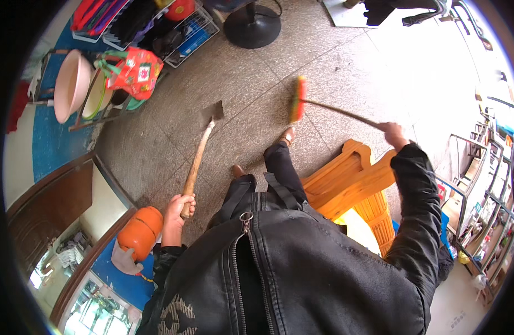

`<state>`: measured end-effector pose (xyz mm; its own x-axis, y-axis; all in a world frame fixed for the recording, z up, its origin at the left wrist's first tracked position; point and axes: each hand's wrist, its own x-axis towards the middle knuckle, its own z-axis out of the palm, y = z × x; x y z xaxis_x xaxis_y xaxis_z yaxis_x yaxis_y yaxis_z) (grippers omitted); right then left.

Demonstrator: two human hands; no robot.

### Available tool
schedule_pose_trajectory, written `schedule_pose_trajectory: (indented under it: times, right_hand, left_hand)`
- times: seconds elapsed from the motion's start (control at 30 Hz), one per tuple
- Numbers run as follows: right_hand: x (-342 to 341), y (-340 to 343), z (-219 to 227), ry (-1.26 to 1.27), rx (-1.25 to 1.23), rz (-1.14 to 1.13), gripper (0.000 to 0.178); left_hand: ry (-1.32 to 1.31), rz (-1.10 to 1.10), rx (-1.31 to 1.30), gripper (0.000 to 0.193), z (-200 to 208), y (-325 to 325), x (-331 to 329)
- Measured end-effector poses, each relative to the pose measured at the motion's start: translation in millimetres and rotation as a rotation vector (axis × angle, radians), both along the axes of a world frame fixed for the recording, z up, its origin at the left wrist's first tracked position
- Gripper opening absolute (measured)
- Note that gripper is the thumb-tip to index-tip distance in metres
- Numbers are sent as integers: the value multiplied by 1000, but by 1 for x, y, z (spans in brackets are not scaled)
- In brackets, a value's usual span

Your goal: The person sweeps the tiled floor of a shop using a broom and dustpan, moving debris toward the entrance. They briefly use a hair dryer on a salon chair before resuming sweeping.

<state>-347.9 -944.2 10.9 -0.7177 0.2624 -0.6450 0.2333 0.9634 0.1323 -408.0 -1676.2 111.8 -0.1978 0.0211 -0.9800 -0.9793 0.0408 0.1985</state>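
Note:
My left hand (179,215) is closed around the lower end of a wooden handle. It belongs to a small shovel (199,156) whose flat grey metal blade is out over the floor, ahead and to the left. Whether the blade touches the floor, I cannot tell. At the right, my right hand (395,135) grips the stick of a broom (346,114). The broom's red, yellow and green head is blurred and lies left of that hand, just ahead of my shoe (288,135). The broom head and the shovel blade are apart.
An orange wooden bench (346,181) stands close by my right leg. Left of me are an orange gas cylinder (139,229), a rack with a pink basin (72,86) and a red bag (135,72). A round black stand base (252,27) is ahead; metal shelves (494,184) line the right.

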Motion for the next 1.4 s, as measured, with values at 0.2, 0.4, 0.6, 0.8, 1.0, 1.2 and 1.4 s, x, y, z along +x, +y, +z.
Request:
schedule_pose_trajectory:
  times: [0.2, 0.4, 0.6, 0.8, 1.0, 1.2, 1.4]
  right_hand:
    - [-44, 62, 61, 108, 259, -21, 22]
    - [4, 117, -6, 508, -274, -321, 30]
    - [-137, -23, 27, 196, -274, -321, 33]
    - [-193, -16, -17, 132, -278, -331, 33]
    - [-157, 142, 32, 112, -130, -387, 34]
    - [-187, 222, 51, 194, -101, -536, 27]
    - [-295, 228, -4, 337, -256, -670, 27]
  left_hand:
    - [-68, 25, 51, 15, 8, 99, -45]
    - [-19, -169, 32, 15, 12, 172, -92]
    - [30, -275, -20, 13, 16, 215, -132]
    - [64, -457, -52, 11, 1, 255, -204]
    - [113, -657, -94, 15, -13, 286, -259]
    - [113, -730, 1, 17, -12, 342, -318]
    - [119, -780, -31, 17, -36, 399, -341]
